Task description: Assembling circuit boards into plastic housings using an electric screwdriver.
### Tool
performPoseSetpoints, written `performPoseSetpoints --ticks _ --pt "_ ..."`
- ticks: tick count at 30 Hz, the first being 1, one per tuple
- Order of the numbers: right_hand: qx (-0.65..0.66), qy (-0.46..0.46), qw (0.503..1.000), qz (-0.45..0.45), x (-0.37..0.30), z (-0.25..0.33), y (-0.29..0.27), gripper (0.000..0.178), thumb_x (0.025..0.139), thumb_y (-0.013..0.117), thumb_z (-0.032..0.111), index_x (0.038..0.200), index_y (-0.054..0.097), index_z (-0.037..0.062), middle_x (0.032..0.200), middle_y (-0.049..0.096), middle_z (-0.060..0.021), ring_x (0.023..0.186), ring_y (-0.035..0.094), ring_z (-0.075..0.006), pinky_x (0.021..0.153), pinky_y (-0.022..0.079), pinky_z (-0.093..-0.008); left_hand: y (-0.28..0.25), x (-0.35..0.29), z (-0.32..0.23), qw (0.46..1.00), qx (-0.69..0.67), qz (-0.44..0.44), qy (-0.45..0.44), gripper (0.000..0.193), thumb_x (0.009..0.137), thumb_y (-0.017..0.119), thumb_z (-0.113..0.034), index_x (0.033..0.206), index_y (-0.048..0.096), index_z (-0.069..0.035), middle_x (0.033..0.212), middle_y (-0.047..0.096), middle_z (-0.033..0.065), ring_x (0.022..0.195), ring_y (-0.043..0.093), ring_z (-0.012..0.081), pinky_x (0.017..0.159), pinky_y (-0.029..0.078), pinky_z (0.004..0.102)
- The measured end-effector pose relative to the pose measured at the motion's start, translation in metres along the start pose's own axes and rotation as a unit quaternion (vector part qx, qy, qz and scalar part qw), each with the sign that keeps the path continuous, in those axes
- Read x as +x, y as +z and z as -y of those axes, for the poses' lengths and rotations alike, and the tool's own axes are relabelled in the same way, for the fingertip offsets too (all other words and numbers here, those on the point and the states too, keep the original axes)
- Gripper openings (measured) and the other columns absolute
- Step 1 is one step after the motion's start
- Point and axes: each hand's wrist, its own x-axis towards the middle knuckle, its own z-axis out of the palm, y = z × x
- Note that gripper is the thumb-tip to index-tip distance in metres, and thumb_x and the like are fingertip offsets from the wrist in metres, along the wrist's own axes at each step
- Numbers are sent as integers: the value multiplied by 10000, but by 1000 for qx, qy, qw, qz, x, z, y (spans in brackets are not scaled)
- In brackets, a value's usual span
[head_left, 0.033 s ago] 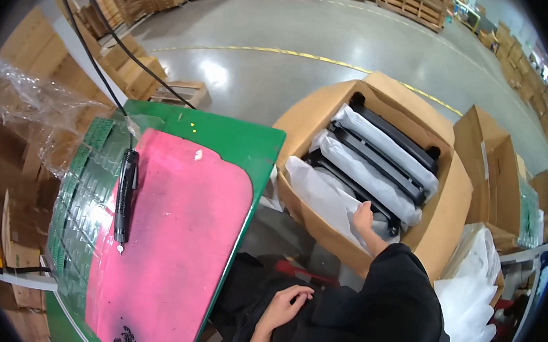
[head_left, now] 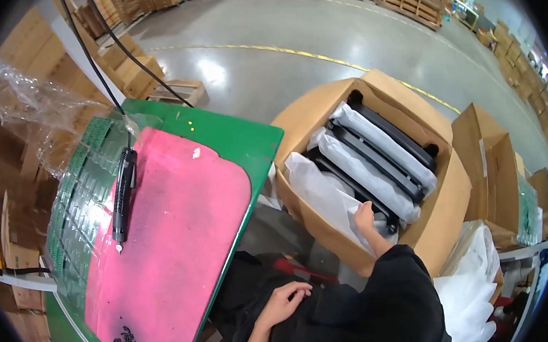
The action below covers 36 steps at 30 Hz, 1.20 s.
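An open cardboard box (head_left: pixel 452 209) stands right of centre. Several long black parts (head_left: pixel 376 159) lie in it side by side, with white foam sheets (head_left: pixel 367 158) between them. My right hand (head_left: pixel 366 220) reaches over the box's near side, fingers closed on the edge of the nearest white foam sheet (head_left: pixel 317 183). That sheet is raised and creased beside the nearest black part. Low in the middle, my left hand (head_left: pixel 282 304) rests against my black clothing, fingers loosely bent and nothing visible in them.
To the left is a green table (head_left: pixel 238 133) with a pink mat (head_left: pixel 181 228). A black corded power screwdriver (head_left: pixel 124 195) and small black screws (head_left: pixel 126 340) lie there, beside clear plastic (head_left: pixel 87 202). Another open carton (head_left: pixel 490 167) and white foam sheets (head_left: pixel 465 305) are at right.
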Motion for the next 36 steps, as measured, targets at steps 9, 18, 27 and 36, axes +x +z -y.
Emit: performPoseSetpoints --ticks 9,18,27,36 --pt "-179 -252 880 361 -10 -65 -51 297 774 589 173 773 661 -115 839 635 -338 812 674 -426 712 512 -479 -11 8 25 958 -283 21 -44 220 1008 467 -57 1173 588 25 968 642 83 884 621 142 760 535 278" --pt "206 -131 934 262 -56 156 -297 505 948 583 301 1374 508 40 1345 559 -110 1179 565 -249 1008 454 -401 -13 3 21 956 -290 28 -23 221 1002 471 -52 1168 593 27 959 637 76 881 616 139 772 532 285" --pt "320 -383 756 -424 -8 232 -437 319 866 477 -10 1162 596 -15 1145 654 -154 1010 639 -318 858 513 -399 -13 -1 29 951 -309 19 -1 218 1002 482 -66 1165 597 21 959 643 79 880 623 145 780 529 282" --pt "-510 -160 836 122 47 20 -222 530 749 528 82 1242 525 -110 1431 406 -241 1327 368 -450 1128 290 -524 -13 -5 22 952 -306 23 -21 216 1005 469 -61 1158 595 26 954 642 86 874 619 150 787 521 283"
